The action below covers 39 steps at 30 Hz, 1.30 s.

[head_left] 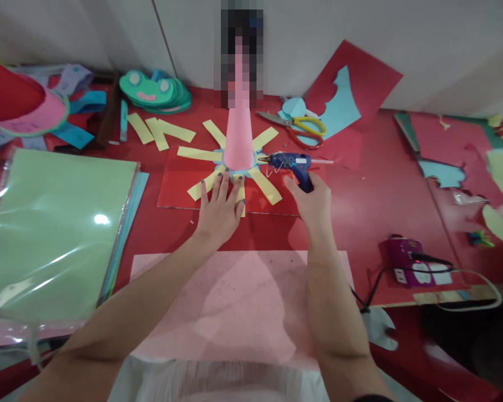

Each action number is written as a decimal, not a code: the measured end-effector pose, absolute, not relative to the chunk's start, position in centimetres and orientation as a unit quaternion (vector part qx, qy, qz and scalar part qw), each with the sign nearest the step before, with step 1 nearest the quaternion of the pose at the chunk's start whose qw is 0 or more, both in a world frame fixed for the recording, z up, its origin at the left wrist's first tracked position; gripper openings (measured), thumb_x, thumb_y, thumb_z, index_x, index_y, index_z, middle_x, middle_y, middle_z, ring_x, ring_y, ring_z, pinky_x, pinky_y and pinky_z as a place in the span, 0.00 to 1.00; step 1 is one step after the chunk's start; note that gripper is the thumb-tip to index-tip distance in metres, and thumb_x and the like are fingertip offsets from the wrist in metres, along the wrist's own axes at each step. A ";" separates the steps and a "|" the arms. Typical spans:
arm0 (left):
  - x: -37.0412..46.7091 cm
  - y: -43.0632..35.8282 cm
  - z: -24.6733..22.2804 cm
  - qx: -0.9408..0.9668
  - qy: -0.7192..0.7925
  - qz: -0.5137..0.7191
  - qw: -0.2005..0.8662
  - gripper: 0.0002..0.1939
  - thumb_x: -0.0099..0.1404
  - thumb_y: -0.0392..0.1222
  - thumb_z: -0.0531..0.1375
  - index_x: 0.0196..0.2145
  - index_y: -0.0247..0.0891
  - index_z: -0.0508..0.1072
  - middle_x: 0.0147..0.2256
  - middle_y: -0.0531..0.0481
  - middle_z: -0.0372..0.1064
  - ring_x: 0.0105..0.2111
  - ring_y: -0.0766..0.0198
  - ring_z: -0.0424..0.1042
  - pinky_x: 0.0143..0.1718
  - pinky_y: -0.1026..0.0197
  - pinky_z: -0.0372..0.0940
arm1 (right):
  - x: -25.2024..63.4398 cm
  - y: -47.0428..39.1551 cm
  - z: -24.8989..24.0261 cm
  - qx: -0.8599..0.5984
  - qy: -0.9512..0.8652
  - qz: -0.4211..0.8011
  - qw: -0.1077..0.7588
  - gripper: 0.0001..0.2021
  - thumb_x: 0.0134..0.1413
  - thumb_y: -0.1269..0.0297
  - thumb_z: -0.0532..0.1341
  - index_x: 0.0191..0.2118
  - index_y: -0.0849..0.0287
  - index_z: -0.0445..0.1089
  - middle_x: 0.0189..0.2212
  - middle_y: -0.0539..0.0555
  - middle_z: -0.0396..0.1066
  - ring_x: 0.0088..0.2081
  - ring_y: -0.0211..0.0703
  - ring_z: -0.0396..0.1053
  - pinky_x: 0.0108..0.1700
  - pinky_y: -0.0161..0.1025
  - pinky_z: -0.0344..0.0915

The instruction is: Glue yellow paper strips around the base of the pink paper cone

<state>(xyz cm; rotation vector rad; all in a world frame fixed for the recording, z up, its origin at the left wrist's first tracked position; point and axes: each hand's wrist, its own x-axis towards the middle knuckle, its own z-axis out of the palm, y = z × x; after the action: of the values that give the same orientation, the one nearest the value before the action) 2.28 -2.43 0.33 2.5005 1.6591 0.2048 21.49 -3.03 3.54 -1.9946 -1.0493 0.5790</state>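
Observation:
My right hand (316, 202) is wrapped round the grip of a blue hot glue gun (292, 160), with a clear glue stick poking out of its back. The nozzle points left, at a yellow paper strip beside the base of a tall pink paper cone (238, 142). Several yellow strips (199, 154) radiate from under the cone, over a blue scalloped paper edge. My left hand (221, 209) lies flat with fingers spread, fingertips on the strips just in front of the cone. Beneath is a red board (171, 184).
Scissors with yellow and orange handles (308, 127) lie behind the glue gun. Loose yellow strips (161, 129) and green frog cutouts (155, 92) are at back left. Wrapped green paper sheets (62, 218) lie left. A purple power box (406, 262) with cables stands right. Pink paper (238, 301) lies in front.

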 end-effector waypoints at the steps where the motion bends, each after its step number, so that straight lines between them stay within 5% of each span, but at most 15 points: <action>1: 2.3 -2.4 0.3 0.830 0.550 0.069 0.066 0.27 0.72 0.43 0.43 0.67 0.33 0.54 0.67 0.35 0.47 0.68 0.45 0.46 0.65 0.32 0.38 | 21.5 -3.0 3.5 -0.786 -0.414 0.229 0.398 0.17 0.44 0.48 0.65 0.31 0.58 0.70 0.24 0.47 0.62 0.27 0.37 0.58 0.32 0.38 0.56; 39: 2.2 -2.1 0.2 0.829 0.548 0.073 0.083 0.27 0.72 0.41 0.45 0.66 0.35 0.55 0.67 0.36 0.48 0.68 0.44 0.45 0.65 0.37 0.44 | 21.3 -3.1 3.6 -0.786 -0.421 0.230 0.390 0.16 0.45 0.49 0.64 0.31 0.57 0.70 0.24 0.47 0.62 0.26 0.36 0.57 0.31 0.37 0.55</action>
<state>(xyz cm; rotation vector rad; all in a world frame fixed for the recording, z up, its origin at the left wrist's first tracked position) 2.16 -2.14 0.22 2.4763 1.6358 0.2171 21.33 -3.11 3.58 -1.9974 -1.0689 0.5855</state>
